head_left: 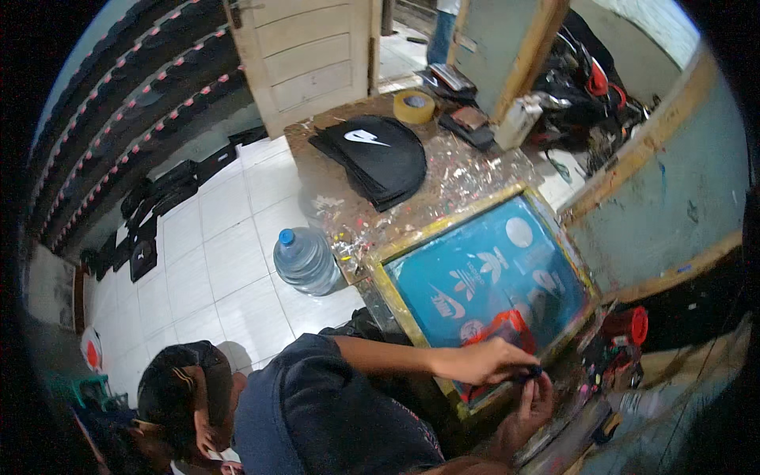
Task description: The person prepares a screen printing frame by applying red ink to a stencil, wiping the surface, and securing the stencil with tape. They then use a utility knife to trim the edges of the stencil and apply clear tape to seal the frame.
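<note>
My left hand (pixel 481 362) reaches across the near edge of a screen-printing frame (pixel 443 229), yellow wood around teal mesh with white logo shapes. Its fingertips pinch a small dark object (pixel 535 371). My right hand (pixel 529 410) comes up from below and grips the same object from underneath. The object is too small to identify. A red squeegee-like tool (pixel 507 326) lies on the mesh just behind my hands.
A red cup (pixel 630 324) stands right of the frame on the paint-spattered bench (pixel 467 170). Farther back are stacked black pieces (pixel 380 158), a tape roll (pixel 414 105) and a white jug (pixel 518 120). A water bottle (pixel 305 260) stands on the tiled floor. A person in a cap (pixel 178 392) crouches at lower left.
</note>
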Demonstrator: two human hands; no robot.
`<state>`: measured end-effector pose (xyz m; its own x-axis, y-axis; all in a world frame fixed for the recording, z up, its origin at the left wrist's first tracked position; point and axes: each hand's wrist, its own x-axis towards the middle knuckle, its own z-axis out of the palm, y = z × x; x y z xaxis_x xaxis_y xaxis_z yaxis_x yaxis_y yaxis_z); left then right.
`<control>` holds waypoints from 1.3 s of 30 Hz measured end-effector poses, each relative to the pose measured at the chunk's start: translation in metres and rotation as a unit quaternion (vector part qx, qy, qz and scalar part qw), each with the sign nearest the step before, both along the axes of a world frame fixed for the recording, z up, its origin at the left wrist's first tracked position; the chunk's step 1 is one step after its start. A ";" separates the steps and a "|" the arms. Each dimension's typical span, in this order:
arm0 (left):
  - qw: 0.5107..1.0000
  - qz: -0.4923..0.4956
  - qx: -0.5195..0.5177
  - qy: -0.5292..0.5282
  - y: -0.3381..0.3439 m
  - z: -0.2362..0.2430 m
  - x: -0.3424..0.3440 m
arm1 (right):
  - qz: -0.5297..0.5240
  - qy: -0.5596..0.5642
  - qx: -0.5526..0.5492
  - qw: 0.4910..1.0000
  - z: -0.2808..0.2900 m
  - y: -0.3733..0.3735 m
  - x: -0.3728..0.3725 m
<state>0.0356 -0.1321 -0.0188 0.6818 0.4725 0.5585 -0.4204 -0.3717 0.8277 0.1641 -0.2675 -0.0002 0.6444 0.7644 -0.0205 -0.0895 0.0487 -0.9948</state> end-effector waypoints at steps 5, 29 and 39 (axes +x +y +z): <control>0.989 0.132 0.035 0.059 0.002 0.005 -0.003 | -0.031 -0.070 0.054 0.996 -0.021 0.024 -0.014; 0.986 0.123 -0.099 0.051 0.005 0.035 0.000 | 0.122 0.198 0.174 0.957 0.026 0.024 -0.036; 0.971 0.232 -0.018 0.062 0.007 0.055 -0.011 | 0.163 0.087 0.149 0.971 0.052 0.022 -0.053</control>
<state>0.0251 -0.1249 0.0359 0.4524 0.7619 0.4636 -0.1116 -0.4674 0.8770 0.1116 -0.2457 0.0521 0.3739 0.9159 0.1462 -0.3144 0.2734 -0.9091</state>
